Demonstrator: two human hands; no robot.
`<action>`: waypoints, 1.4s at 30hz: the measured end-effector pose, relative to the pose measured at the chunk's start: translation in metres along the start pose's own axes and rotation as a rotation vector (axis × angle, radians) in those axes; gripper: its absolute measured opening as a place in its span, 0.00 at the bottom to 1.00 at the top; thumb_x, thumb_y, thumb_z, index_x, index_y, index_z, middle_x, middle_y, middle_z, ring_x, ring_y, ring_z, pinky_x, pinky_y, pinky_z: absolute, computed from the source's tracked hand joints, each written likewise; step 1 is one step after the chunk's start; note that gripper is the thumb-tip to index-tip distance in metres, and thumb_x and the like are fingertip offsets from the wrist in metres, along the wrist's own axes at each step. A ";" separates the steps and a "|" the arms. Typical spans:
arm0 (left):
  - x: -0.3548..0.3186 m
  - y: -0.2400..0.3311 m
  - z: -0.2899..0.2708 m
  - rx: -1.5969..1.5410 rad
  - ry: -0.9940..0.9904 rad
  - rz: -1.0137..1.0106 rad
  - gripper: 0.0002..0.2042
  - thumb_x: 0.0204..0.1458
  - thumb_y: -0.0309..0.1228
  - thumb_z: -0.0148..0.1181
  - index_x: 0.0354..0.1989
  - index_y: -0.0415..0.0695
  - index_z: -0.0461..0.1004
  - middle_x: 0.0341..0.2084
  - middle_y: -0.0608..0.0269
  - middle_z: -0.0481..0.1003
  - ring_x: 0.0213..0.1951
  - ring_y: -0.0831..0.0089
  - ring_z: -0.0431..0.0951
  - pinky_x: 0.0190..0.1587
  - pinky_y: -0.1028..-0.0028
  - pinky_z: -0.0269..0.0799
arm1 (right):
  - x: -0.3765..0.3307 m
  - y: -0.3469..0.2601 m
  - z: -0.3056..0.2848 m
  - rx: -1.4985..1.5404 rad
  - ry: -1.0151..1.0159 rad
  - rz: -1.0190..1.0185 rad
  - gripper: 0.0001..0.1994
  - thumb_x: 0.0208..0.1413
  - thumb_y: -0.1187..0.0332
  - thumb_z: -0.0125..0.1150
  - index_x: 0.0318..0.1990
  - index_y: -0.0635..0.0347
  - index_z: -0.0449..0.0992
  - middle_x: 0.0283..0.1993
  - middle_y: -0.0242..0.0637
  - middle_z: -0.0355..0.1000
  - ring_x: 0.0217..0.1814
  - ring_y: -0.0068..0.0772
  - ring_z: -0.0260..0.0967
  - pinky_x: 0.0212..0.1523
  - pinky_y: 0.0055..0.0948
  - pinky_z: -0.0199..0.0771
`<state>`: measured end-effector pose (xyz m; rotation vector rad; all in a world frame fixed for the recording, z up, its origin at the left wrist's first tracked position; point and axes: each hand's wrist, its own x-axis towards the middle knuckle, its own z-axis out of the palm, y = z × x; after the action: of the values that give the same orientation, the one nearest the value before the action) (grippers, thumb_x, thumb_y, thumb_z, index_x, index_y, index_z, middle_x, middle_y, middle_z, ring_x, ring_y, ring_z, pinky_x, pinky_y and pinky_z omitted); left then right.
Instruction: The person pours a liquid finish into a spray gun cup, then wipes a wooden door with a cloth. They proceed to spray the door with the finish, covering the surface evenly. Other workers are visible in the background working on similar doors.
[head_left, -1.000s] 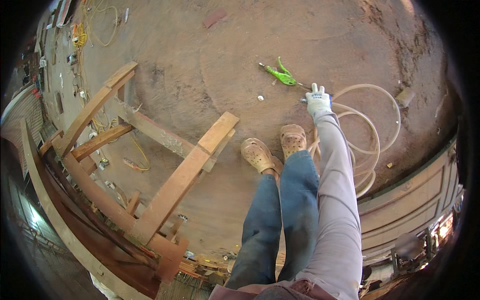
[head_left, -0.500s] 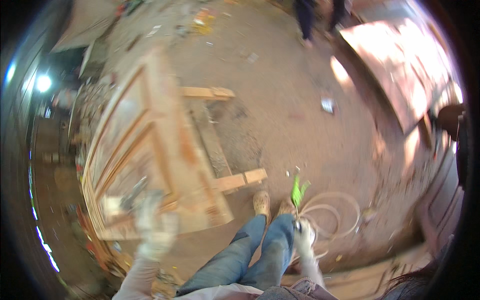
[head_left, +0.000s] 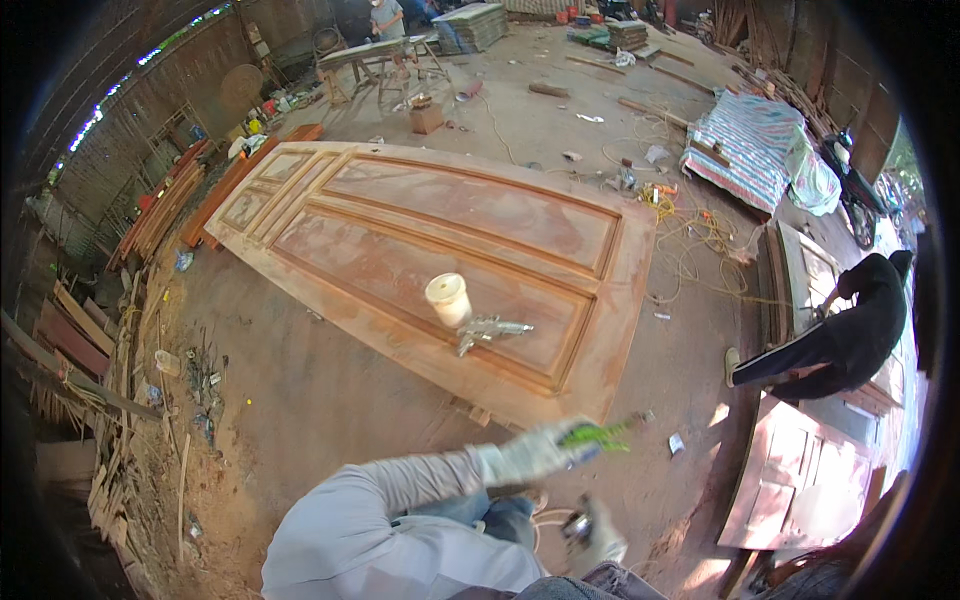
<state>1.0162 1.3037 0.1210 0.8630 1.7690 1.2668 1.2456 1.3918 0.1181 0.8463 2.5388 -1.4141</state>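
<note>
My left hand (head_left: 535, 452), in a whitish glove, reaches across to the right near the door's close corner. It is closed around a bright green, ragged-edged thing (head_left: 597, 437), smeared by motion, so its kind is unclear. Lower down, my right hand (head_left: 602, 548), also gloved, is closed on a small dark and shiny metal piece (head_left: 577, 525); most of that piece is hidden. A large panelled wooden door (head_left: 440, 205) lies flat in front of me. On its near panel rests a spray gun (head_left: 490, 330) with a cream-coloured cup (head_left: 448, 298), untouched by either hand.
A pale hose (head_left: 545, 518) loops by my feet. At right, a person in dark clothes (head_left: 850, 320) bends over other door panels (head_left: 800, 475). Another person (head_left: 386, 18) stands at a far workbench. Tangled yellow cord (head_left: 690, 235), a striped sheet (head_left: 745, 145) and timber piles (head_left: 165, 200) lie around.
My left hand has let go of the spray gun, now lying on the door, and has moved right onto the green thing that was by my right hand. The view has swung up.
</note>
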 end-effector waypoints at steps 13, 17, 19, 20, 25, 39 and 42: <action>-0.230 0.059 -0.238 0.239 -0.048 -0.007 0.11 0.61 0.34 0.62 0.46 0.42 0.77 0.23 0.66 0.77 0.25 0.82 0.73 0.30 0.75 0.70 | 0.015 -0.242 0.050 -0.189 0.246 -0.693 0.27 0.50 0.71 0.66 0.62 0.55 0.74 0.36 0.41 0.78 0.34 0.46 0.77 0.34 0.39 0.76; -0.270 0.052 -0.279 0.364 -0.087 0.089 0.11 0.60 0.36 0.64 0.44 0.42 0.77 0.19 0.62 0.75 0.21 0.76 0.75 0.28 0.73 0.69 | 0.004 -0.283 0.087 -0.223 0.055 -0.612 0.26 0.50 0.73 0.65 0.60 0.57 0.76 0.38 0.46 0.80 0.38 0.49 0.79 0.38 0.38 0.78; -0.291 0.051 -0.300 0.403 -0.208 -0.049 0.12 0.59 0.37 0.64 0.43 0.43 0.77 0.19 0.59 0.75 0.21 0.73 0.76 0.27 0.71 0.70 | -0.013 -0.296 0.102 -0.289 -0.006 -0.656 0.26 0.49 0.69 0.68 0.60 0.54 0.77 0.34 0.41 0.79 0.33 0.46 0.78 0.33 0.39 0.76; -0.298 0.053 -0.307 0.447 -0.271 -0.017 0.12 0.59 0.38 0.65 0.43 0.43 0.77 0.20 0.58 0.75 0.21 0.71 0.76 0.27 0.71 0.70 | -0.020 -0.300 0.108 -0.337 -0.037 -0.653 0.26 0.48 0.67 0.69 0.59 0.53 0.77 0.32 0.39 0.78 0.31 0.44 0.78 0.30 0.39 0.75; -0.326 0.056 -0.326 0.499 -0.454 0.020 0.13 0.57 0.39 0.67 0.42 0.43 0.77 0.22 0.54 0.77 0.22 0.64 0.77 0.28 0.69 0.71 | -0.050 -0.310 0.152 -0.444 0.139 -0.856 0.25 0.46 0.52 0.72 0.53 0.47 0.81 0.20 0.28 0.69 0.17 0.26 0.69 0.14 0.31 0.63; -0.340 0.053 -0.316 0.389 -0.555 -0.030 0.14 0.57 0.44 0.67 0.40 0.45 0.78 0.23 0.52 0.78 0.27 0.55 0.81 0.29 0.64 0.73 | -0.074 -0.326 0.157 -0.296 -0.102 -0.673 0.24 0.48 0.55 0.72 0.51 0.56 0.79 0.26 0.34 0.77 0.21 0.35 0.74 0.20 0.35 0.69; -0.321 0.045 -0.314 0.429 -0.599 0.034 0.15 0.56 0.45 0.67 0.39 0.45 0.78 0.23 0.53 0.78 0.27 0.54 0.81 0.29 0.63 0.74 | -0.072 -0.324 0.151 -0.293 -0.062 -0.575 0.25 0.48 0.55 0.72 0.53 0.56 0.80 0.26 0.33 0.77 0.21 0.36 0.75 0.18 0.34 0.69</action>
<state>0.8922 0.9051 0.2925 1.3516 1.5416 0.5494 1.1118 1.1064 0.3024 0.0173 2.9695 -1.0954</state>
